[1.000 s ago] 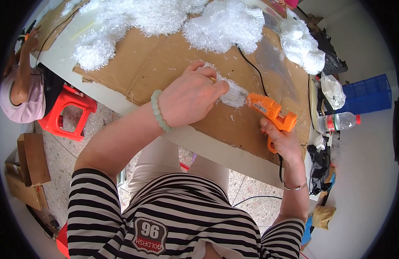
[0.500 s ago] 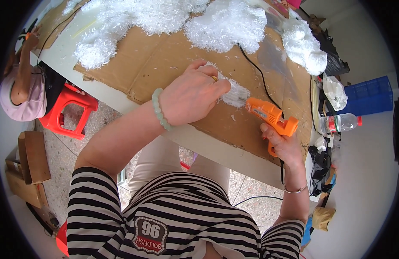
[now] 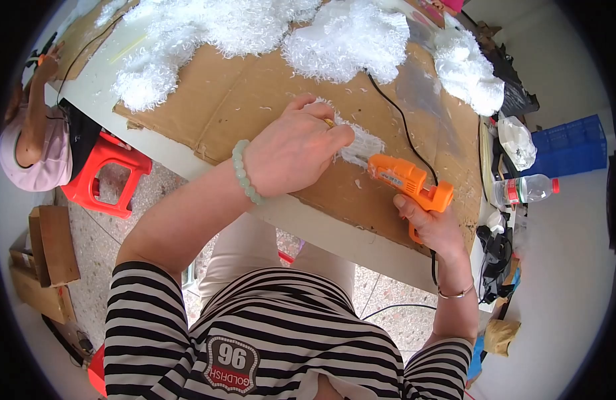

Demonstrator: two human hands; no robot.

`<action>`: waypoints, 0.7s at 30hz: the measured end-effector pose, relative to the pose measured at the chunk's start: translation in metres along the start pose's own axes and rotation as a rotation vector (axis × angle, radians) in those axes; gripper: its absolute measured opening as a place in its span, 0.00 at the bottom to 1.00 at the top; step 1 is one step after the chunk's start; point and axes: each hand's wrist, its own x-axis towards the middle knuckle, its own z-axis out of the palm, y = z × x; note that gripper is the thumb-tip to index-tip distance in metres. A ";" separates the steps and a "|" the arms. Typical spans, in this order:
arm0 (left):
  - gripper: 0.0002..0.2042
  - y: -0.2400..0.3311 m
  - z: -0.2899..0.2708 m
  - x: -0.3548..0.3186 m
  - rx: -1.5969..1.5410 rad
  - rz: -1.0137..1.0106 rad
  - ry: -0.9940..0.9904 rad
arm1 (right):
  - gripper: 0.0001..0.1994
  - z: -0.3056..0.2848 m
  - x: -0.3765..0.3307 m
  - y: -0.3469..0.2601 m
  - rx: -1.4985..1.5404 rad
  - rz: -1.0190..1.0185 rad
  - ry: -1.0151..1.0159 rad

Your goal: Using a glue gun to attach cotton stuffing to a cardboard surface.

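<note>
My right hand is wrapped round the handle of an orange hot glue gun. Its nozzle end points left, at the edge of a small white shaggy piece on the cardboard. Over that piece arches my left hand, a pale bead bracelet at the wrist. Its fingers are bent down and pinch the upper left part of the piece; the fingertips are partly hidden behind the hand. A black cord runs across the cardboard behind the gun.
Fluffy white heaps lie along the far side of the cardboard sheet. On the right are a plastic bottle, a blue crate and black adapters. At left, another person sits by a red stool.
My right hand has moved the glue gun slightly left, bringing its nozzle closer to the white piece. The left hand stays almost where it was.
</note>
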 end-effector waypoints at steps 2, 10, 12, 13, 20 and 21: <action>0.08 0.000 0.000 0.000 0.012 0.002 -0.007 | 0.13 0.001 0.000 -0.003 0.018 -0.009 -0.012; 0.09 -0.002 -0.001 0.001 -0.032 0.008 0.030 | 0.13 0.006 0.007 -0.009 -0.001 -0.078 -0.023; 0.09 0.001 -0.003 0.005 -0.048 -0.004 0.021 | 0.12 0.005 0.008 -0.008 -0.001 -0.087 -0.016; 0.09 0.000 -0.003 0.004 -0.070 -0.022 0.017 | 0.12 0.006 0.009 -0.007 0.000 -0.091 -0.024; 0.16 -0.002 -0.004 0.004 -0.138 -0.064 -0.011 | 0.13 0.007 0.016 -0.010 -0.014 -0.118 -0.067; 0.16 -0.002 -0.005 0.005 -0.117 -0.064 0.009 | 0.13 0.007 0.016 -0.011 -0.011 -0.119 -0.064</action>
